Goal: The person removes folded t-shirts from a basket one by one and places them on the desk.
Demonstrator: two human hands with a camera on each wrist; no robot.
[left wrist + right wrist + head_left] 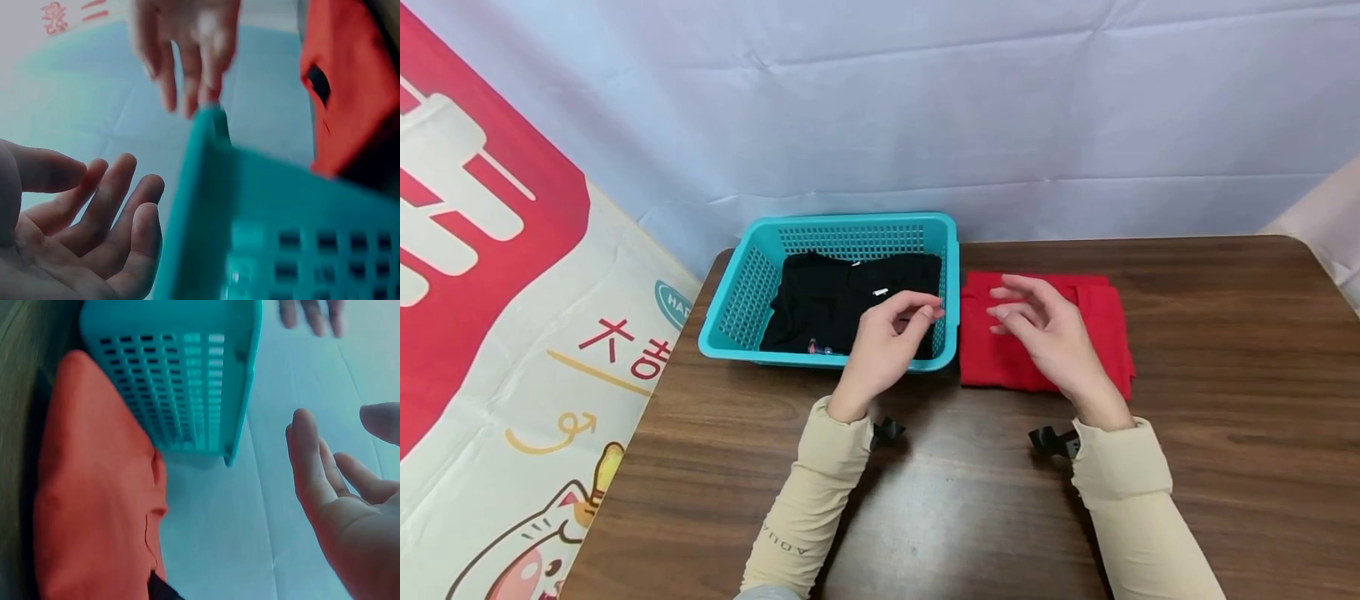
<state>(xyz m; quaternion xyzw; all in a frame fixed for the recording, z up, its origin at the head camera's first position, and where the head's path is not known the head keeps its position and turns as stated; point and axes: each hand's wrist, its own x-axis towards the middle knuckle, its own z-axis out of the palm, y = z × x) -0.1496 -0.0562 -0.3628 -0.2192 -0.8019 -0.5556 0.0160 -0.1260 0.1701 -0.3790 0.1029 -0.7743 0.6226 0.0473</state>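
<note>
My left hand (883, 342) hovers over the front right corner of a teal plastic basket (730, 342), its fingers loosely bent and holding nothing. Inside the basket lies dark folded clothing (835, 300) with small white tags and a bit of coloured print. To the right of the basket, a folded red garment (1097, 333) rests on the table. Above that red cloth is my right hand (1052, 333), fingers relaxed, thumb apart from them, nothing between. Both palms face each other across the basket's right side. In the right wrist view the red garment (100, 500) lies beside the basket's perforated wall (169, 381).
A brown wooden table (1225, 400) carries the basket and garment. Behind it hangs a pale cloth backdrop (1000, 108). A printed banner (512, 333) with red shapes and a cartoon slants along the left edge. Black straps (1052, 442) sit at the wrists.
</note>
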